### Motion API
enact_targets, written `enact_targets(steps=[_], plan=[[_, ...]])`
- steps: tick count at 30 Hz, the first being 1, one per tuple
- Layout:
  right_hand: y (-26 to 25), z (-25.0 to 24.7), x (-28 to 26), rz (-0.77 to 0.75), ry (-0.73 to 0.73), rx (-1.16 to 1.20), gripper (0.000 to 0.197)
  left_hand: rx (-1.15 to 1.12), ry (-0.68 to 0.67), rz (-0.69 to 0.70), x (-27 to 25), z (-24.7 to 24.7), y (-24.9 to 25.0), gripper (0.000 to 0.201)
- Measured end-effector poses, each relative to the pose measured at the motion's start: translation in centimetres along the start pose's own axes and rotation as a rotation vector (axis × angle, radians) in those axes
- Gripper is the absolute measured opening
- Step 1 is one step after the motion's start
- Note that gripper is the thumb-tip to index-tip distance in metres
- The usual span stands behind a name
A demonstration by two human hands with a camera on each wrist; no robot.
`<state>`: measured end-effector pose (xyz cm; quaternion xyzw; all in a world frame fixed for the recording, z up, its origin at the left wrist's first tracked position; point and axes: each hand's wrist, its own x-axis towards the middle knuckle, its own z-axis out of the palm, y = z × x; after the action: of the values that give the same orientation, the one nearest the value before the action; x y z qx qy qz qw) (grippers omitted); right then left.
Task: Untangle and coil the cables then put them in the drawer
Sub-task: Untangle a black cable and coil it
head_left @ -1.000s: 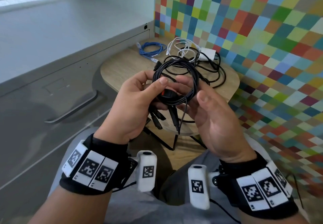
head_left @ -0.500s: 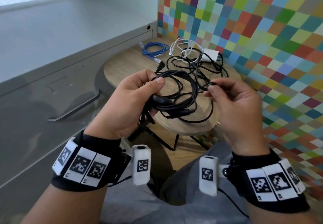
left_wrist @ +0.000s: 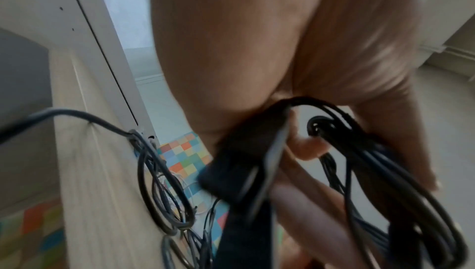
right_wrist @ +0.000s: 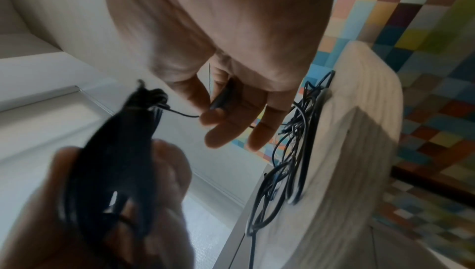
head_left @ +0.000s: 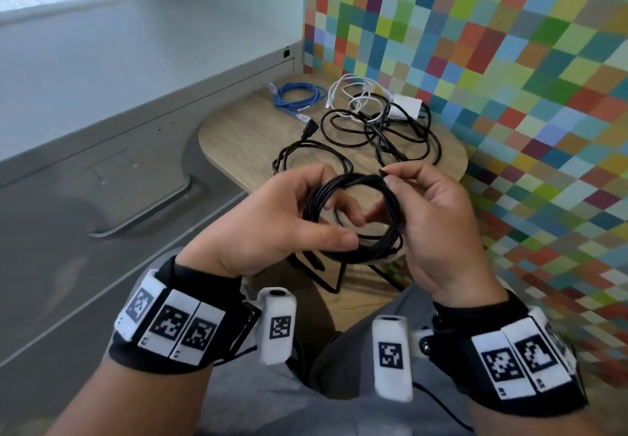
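I hold a coil of thin black cable [head_left: 353, 218] in front of my lap, just short of the round wooden table [head_left: 244, 136]. My left hand [head_left: 334, 209] grips the coil's lower left side, with the thumb pressed across the strands. My right hand [head_left: 390, 177] pinches the cable's free end at the top of the coil between thumb and forefinger. The right wrist view shows that pinch [right_wrist: 216, 107] and the coil [right_wrist: 115, 161], blurred. In the left wrist view a black plug block [left_wrist: 244, 161] sits against the coil [left_wrist: 385, 192].
On the table lie a tangle of black cables [head_left: 384, 129], a loose black loop [head_left: 306, 153], a coiled blue cable [head_left: 295, 97], a white cable [head_left: 356, 95] and a white adapter [head_left: 406, 106]. A grey cabinet's closed drawer with a metal handle [head_left: 142, 214] is at left. A chequered wall stands at right.
Half a second ago my right hand held the free end pulled out to the right. It has since brought that end back onto the top of the coil, which now forms a round loop.
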<state>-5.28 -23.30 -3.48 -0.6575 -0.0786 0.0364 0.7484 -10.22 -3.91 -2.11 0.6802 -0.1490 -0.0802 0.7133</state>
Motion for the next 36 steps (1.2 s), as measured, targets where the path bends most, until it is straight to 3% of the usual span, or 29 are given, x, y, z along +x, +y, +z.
enact_targets(steps=[4,7,12,15,18,23,27,30,33,36], plan=[[0.5,1.2,-0.5,-0.005,0.043,-0.007,0.017,0.179,-0.058,-0.116,-0.2,0.5,0.4,0.043],[1.0,1.9,-0.5,-0.020,0.133,0.011,0.011,0.266,0.025,-0.169,0.0,1.4,0.7,0.051],[1.2,2.2,-0.2,0.013,0.188,0.088,0.017,0.414,0.192,-0.109,0.8,3.0,0.2,0.054],[1.0,1.7,-0.1,0.019,0.106,0.071,0.032,0.360,0.217,-0.062,0.8,2.8,0.0,0.051],[0.7,0.8,-0.2,0.042,0.054,-0.018,0.042,0.145,0.228,0.020,0.4,1.8,0.3,0.049],[0.5,-0.6,-0.1,-0.159,0.041,-0.299,0.035,-0.298,0.207,0.101,-0.2,0.3,0.5,0.042],[0.1,-0.4,-0.4,-0.073,-0.147,-0.178,0.032,-0.151,0.280,0.081,0.2,0.2,0.0,0.038],[0.2,0.1,-0.8,0.038,-0.280,0.060,0.025,0.073,0.343,0.069,0.5,0.4,-0.3,0.038],[0.3,0.5,-1.1,0.118,-0.364,0.230,0.019,0.130,0.375,0.074,0.5,0.5,-0.2,0.038],[0.6,0.2,-1.0,0.122,-0.445,0.292,0.033,0.115,0.382,0.075,0.4,0.8,0.1,0.037]])
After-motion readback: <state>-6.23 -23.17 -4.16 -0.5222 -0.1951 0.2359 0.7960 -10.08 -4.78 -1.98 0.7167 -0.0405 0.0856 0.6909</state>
